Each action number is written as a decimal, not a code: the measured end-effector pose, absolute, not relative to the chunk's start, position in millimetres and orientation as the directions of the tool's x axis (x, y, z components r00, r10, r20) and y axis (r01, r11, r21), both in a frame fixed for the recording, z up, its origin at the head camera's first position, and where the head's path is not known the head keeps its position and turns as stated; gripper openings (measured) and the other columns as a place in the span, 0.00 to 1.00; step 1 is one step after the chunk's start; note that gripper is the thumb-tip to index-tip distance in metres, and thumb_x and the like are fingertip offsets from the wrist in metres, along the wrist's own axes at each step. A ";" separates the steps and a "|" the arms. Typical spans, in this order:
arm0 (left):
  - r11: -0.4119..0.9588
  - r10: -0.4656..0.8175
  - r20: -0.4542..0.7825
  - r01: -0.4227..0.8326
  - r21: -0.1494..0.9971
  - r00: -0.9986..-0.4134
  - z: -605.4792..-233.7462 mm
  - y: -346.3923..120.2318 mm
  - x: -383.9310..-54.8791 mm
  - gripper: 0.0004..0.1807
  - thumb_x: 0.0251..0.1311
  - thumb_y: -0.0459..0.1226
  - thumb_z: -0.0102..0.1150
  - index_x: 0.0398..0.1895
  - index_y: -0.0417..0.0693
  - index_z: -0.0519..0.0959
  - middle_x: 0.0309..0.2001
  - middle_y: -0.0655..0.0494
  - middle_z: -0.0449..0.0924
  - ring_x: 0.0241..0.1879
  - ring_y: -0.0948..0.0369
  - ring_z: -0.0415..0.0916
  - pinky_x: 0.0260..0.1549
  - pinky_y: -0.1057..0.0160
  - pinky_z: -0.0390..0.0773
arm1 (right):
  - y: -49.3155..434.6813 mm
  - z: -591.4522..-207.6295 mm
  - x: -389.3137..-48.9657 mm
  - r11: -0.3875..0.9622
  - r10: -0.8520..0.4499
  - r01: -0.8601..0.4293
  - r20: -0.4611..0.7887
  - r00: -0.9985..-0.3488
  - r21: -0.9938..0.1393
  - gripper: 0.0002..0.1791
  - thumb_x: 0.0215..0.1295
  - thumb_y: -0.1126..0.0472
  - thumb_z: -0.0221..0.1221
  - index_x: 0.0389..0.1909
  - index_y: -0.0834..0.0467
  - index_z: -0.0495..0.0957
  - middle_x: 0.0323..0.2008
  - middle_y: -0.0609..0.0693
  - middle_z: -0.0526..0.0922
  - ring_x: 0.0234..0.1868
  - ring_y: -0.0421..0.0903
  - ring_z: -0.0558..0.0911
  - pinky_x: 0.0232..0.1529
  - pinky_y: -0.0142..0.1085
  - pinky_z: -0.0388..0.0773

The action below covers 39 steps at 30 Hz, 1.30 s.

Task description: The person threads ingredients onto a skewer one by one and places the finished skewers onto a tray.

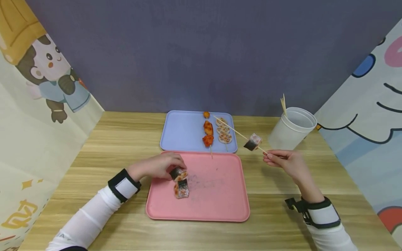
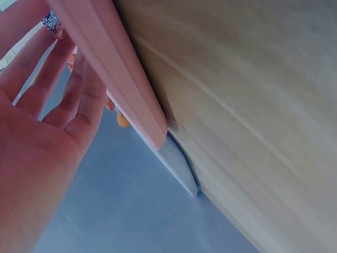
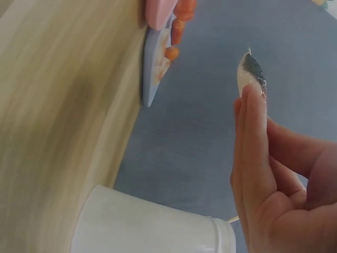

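My right hand (image 1: 287, 164) pinches a bamboo skewer (image 1: 231, 128) near one end, held above the table right of the pink tray. One piece of fish with dark, silvery skin (image 1: 253, 142) is threaded on it. On the pink tray (image 1: 216, 205), my left hand (image 1: 164, 166) has its thumb and fingers at a second fish piece (image 1: 179, 173), partly covering it. In the left wrist view a silvery bit of fish (image 2: 50, 22) shows between the fingers. Just in front lies another fish piece (image 1: 182, 189), dark-skinned with browned flesh.
Behind the pink tray, a blue tray (image 1: 182, 130) carries a skewer of orange-red pieces (image 1: 208, 129) and a skewer of lotus root slices (image 1: 223, 129). A white tub (image 1: 284, 134) with several bamboo skewers (image 1: 283, 104) stands at the back right. A grey wall (image 1: 201, 55) rises behind.
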<state>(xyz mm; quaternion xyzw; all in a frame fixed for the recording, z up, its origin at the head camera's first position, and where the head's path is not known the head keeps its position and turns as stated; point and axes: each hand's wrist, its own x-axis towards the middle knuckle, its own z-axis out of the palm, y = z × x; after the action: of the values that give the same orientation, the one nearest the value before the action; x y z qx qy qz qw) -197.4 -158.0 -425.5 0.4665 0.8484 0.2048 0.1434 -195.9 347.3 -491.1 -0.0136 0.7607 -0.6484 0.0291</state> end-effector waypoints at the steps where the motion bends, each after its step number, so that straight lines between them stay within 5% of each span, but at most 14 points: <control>1: 0.480 0.850 -0.046 0.736 0.477 -0.524 -425.2 -158.1 -197.5 0.28 0.40 0.28 0.71 0.51 0.49 0.80 0.50 0.56 0.77 0.52 0.59 0.71 0.55 0.56 0.72 | 346.8 -489.5 -195.8 0.165 -0.060 0.019 -0.029 -0.998 -0.986 0.20 0.60 0.60 0.63 0.49 0.70 0.78 0.40 0.59 0.86 0.40 0.53 0.86 0.39 0.42 0.81; 10: 0.487 0.841 -0.024 0.737 0.469 -0.540 -426.5 -160.5 -196.5 0.26 0.37 0.32 0.74 0.46 0.51 0.80 0.45 0.59 0.77 0.48 0.62 0.71 0.52 0.58 0.73 | 327.4 -445.8 -177.2 0.026 -0.203 0.028 -0.033 -0.979 -0.999 0.12 0.65 0.70 0.56 0.47 0.72 0.79 0.37 0.58 0.87 0.37 0.45 0.87 0.38 0.35 0.82; 14: 0.495 0.830 -0.015 0.723 0.482 -0.558 -428.0 -163.4 -195.5 0.27 0.35 0.31 0.73 0.45 0.49 0.79 0.44 0.58 0.76 0.46 0.62 0.71 0.50 0.60 0.74 | 333.2 -454.7 -183.2 0.080 -0.162 0.071 -0.083 -0.983 -0.994 0.12 0.63 0.67 0.59 0.47 0.66 0.81 0.37 0.52 0.87 0.38 0.44 0.87 0.38 0.36 0.82; 32: 0.533 0.776 0.008 0.663 0.526 -0.630 -422.9 -173.6 -194.4 0.27 0.33 0.33 0.73 0.44 0.49 0.78 0.41 0.59 0.76 0.41 0.62 0.73 0.42 0.62 0.77 | 344.0 -479.4 -200.3 0.174 -0.079 0.090 -0.105 -0.991 -0.981 0.18 0.59 0.58 0.64 0.47 0.64 0.81 0.37 0.55 0.87 0.40 0.50 0.87 0.41 0.40 0.81; 39: 0.465 0.685 0.033 0.471 0.750 -0.728 -404.5 -175.3 -196.2 0.28 0.39 0.27 0.71 0.48 0.47 0.74 0.40 0.52 0.77 0.32 0.63 0.77 0.32 0.67 0.81 | 272.1 -369.0 -154.2 0.307 -0.096 0.095 -0.130 -0.987 -0.947 0.22 0.68 0.67 0.54 0.56 0.80 0.68 0.35 0.47 0.87 0.36 0.37 0.86 0.42 0.35 0.82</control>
<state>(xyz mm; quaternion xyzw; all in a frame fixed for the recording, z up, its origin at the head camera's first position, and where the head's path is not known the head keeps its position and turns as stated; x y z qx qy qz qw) -196.2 -175.3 -404.5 0.3419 0.8447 0.3881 0.1376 -154.2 272.1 -369.0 -0.0004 0.8043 -0.5887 0.0813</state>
